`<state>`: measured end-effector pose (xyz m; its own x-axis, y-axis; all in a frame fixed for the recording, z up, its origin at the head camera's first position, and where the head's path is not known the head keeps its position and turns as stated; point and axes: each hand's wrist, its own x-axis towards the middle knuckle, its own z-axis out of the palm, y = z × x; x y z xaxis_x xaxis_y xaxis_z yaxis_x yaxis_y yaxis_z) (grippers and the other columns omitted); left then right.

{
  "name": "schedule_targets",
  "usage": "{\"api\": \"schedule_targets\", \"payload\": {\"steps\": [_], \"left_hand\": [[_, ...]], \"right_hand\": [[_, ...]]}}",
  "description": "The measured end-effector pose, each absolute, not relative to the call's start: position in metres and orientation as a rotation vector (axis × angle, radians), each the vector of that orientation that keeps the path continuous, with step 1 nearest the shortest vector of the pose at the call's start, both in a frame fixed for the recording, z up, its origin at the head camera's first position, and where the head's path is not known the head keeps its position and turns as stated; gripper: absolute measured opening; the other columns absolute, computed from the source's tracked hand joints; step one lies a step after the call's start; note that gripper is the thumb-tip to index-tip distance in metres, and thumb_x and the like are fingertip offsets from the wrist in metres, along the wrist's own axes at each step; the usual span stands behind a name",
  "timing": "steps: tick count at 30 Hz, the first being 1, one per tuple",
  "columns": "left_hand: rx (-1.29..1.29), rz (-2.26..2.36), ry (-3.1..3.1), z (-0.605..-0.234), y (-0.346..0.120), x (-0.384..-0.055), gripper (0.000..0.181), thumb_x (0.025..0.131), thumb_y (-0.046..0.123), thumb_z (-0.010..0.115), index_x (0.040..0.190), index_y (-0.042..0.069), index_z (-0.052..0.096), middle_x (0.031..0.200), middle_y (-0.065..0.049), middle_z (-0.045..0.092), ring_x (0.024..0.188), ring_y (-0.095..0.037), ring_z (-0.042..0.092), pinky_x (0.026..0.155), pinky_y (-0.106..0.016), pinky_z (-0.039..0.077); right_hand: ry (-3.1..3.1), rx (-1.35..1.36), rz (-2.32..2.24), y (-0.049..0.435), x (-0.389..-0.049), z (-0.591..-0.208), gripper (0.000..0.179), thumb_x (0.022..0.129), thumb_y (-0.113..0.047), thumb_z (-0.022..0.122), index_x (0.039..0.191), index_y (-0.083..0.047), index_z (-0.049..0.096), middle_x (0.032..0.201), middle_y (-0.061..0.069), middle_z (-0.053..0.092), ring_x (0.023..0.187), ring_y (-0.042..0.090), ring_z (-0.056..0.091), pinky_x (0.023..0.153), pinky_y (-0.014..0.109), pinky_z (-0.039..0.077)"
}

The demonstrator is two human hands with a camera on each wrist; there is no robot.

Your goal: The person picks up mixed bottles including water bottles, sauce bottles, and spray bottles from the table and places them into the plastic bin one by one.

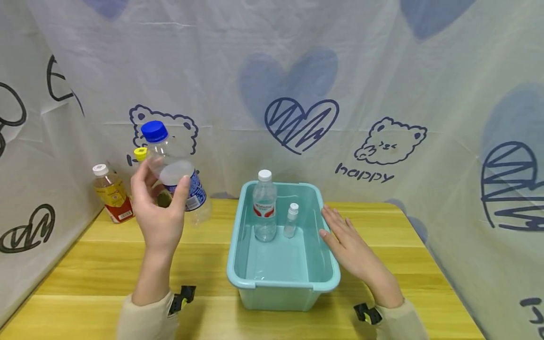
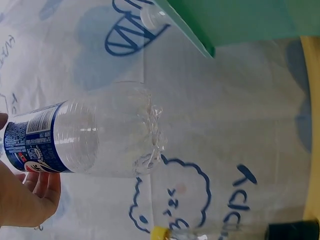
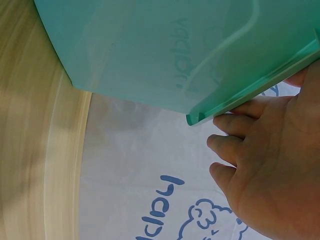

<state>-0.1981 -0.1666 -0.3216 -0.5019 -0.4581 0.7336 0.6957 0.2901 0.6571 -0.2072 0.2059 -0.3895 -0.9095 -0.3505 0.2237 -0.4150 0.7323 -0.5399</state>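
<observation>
My left hand [image 1: 160, 212] grips a clear plastic bottle [image 2: 110, 131] with a blue cap and blue label, raised and tilted above the table, left of the basin. The fingers curl round its far side, thumb in front. My right hand [image 1: 357, 250] lies with straight fingers along the right rim of the teal plastic basin [image 1: 241, 283]; in the right wrist view the fingertips are right at that rim. Inside the basin stand a clear bottle [image 1: 265, 208] with a white cap and red-and-white label, and a small clear bottle [image 1: 291, 221] with a white cap.
At the table's back left stand a bottle [image 1: 113, 194] with white cap and yellow-red label, and a yellow-capped bottle [image 1: 140, 154] partly hidden behind my left hand. The wooden table [image 1: 204, 264] meets a printed cloth backdrop [image 1: 221, 66] behind and at both sides.
</observation>
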Motion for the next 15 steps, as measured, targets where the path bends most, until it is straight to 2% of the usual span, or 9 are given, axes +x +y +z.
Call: {"api": "schedule_targets", "payload": {"steps": [15], "left_hand": [[-0.455, -1.549, -1.555, -0.301, -0.134, -0.199, 0.060, 0.093, 0.006, 0.073, 0.147, 0.002, 0.048, 0.142, -0.013, 0.058, 0.122, -0.025, 0.058, 0.099, -0.030, 0.049]], "right_hand": [[-2.828, 0.625, 0.912, 0.206, -0.207, -0.390, 0.063, 0.113, -0.041, 0.040, 0.164, -0.005, 0.028, 0.171, 0.012, 0.022, 0.158, 0.038, 0.016, 0.126, 0.064, 0.008]]}}
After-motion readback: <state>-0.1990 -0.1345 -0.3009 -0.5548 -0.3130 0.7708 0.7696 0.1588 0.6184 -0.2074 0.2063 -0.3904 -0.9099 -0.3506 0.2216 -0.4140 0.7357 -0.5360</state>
